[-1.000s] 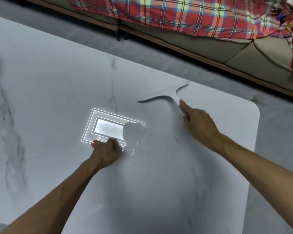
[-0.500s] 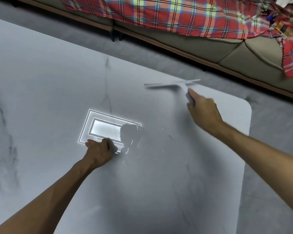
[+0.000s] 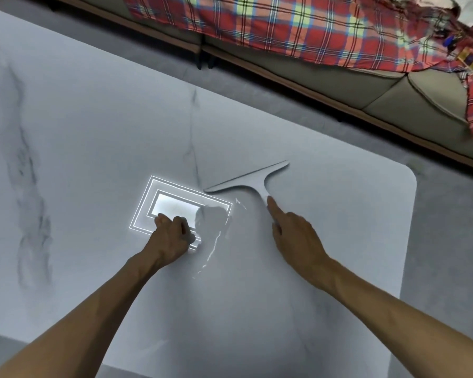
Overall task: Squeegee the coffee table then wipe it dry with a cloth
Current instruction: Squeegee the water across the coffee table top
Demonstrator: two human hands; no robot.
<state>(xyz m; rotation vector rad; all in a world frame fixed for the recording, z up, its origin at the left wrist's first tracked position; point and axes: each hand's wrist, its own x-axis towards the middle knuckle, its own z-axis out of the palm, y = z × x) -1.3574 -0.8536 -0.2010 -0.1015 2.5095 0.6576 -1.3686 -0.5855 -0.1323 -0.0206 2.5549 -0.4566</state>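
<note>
Squeegee (image 3: 246,184) handle mostly hidden, right hand (image 3: 295,238) gripping

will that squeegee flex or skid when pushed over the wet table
Probably stiff: the squeegee blade looks nearly straight under the right hand gripping its handle. Likely light, since one hand steers it by that slim handle. It should glide easily, as the table looks glossy, with a water streak nearby.

coffee table (image 3: 93,137): white marble | squeegee (image 3: 247,184) blade on it | water streaks (image 3: 213,251) mid-table
</note>
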